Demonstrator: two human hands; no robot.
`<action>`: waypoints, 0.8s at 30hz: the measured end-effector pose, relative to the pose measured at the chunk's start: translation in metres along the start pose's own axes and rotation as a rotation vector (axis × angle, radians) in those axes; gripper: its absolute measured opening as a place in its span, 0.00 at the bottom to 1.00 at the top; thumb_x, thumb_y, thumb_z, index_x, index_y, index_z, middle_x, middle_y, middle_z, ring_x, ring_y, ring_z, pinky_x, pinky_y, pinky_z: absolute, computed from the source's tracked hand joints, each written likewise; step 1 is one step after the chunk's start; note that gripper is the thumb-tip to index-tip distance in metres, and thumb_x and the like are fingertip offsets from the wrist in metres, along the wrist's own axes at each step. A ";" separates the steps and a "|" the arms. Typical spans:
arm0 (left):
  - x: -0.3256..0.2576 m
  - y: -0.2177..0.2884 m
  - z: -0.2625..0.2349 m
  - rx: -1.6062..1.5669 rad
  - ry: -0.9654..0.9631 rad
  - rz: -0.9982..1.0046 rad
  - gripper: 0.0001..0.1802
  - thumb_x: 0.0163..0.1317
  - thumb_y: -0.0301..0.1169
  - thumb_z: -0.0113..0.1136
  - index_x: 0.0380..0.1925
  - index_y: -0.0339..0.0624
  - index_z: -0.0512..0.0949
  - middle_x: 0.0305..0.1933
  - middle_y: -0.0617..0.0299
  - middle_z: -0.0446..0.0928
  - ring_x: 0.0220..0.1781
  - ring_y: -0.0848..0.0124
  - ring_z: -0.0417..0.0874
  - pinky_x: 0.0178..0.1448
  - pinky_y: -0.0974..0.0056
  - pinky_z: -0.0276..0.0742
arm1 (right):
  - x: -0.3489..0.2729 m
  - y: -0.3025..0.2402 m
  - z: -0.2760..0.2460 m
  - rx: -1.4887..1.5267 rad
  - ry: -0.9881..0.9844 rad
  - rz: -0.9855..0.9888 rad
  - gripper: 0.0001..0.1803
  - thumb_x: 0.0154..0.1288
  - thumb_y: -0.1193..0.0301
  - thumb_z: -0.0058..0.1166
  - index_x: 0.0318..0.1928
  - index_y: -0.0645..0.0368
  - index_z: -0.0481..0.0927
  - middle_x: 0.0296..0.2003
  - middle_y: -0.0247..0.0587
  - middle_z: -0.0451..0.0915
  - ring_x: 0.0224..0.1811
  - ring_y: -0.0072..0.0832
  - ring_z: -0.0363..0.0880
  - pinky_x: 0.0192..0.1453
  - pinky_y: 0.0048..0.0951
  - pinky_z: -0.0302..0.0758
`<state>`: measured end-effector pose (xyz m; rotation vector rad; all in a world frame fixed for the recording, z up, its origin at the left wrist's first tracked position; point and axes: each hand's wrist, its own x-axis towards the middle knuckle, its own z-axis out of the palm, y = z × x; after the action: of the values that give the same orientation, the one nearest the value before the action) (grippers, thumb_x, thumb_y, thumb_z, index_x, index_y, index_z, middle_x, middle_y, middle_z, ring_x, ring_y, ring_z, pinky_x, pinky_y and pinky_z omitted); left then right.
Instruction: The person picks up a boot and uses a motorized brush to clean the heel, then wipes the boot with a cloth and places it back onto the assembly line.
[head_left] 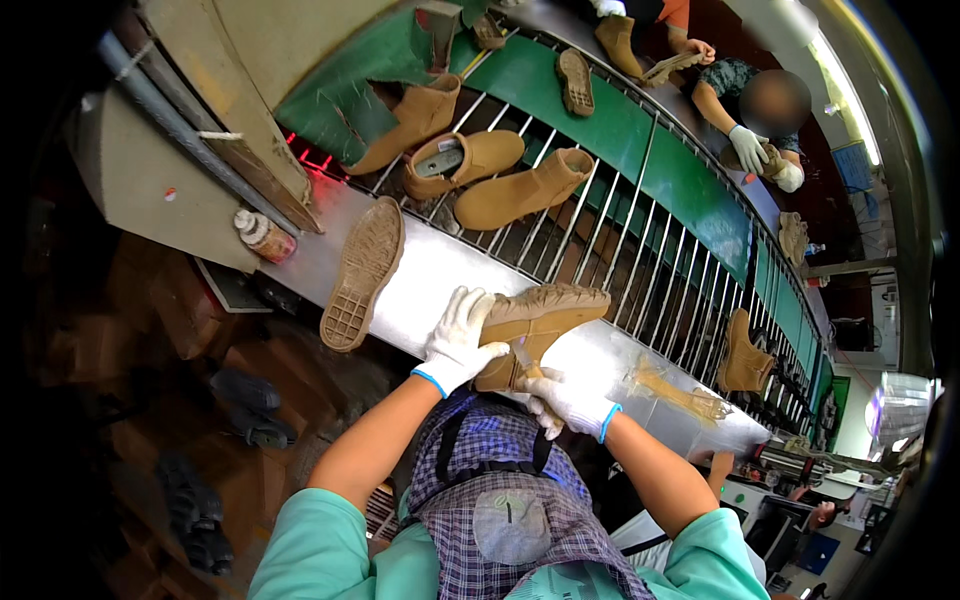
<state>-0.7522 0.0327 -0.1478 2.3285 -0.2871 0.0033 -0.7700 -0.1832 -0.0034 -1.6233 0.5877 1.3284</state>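
A tan boot [535, 325] lies on its side at the edge of the metal ledge, its brown ridged sole [550, 300] turned away from me. My left hand [460, 338], in a white glove with a blue cuff, grips the boot at its left end. My right hand [572, 400], gloved the same way, is closed round a small tool [526, 360] with a pale, flat end that meets the boot's upper. Below the right hand hangs a crumpled whitish cloth [545, 418]; whether the fingers hold it, I cannot tell. Left of the boot rests a loose brown sole [362, 275].
Beyond the metal ledge [440, 255] runs a rack of metal bars [640, 250] carrying several tan boots [525, 190]. A bottle [265, 236] stands at the ledge's left end. Yellowish residue [680, 390] marks its right part. Co-workers handle boots across the line, one with gloved hands [748, 150].
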 end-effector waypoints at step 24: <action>0.052 0.088 -0.020 0.321 -0.150 0.368 0.40 0.56 0.44 0.77 0.68 0.44 0.77 0.73 0.47 0.73 0.77 0.45 0.69 0.81 0.39 0.64 | 0.007 0.035 -0.102 0.102 0.194 -0.461 0.14 0.83 0.58 0.51 0.46 0.56 0.78 0.22 0.30 0.73 0.15 0.22 0.69 0.18 0.28 0.70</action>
<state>-0.7184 -0.0228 -0.0668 2.5608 -0.8412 0.0597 -0.7460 -0.2863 -0.0235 -1.6863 0.3562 0.7985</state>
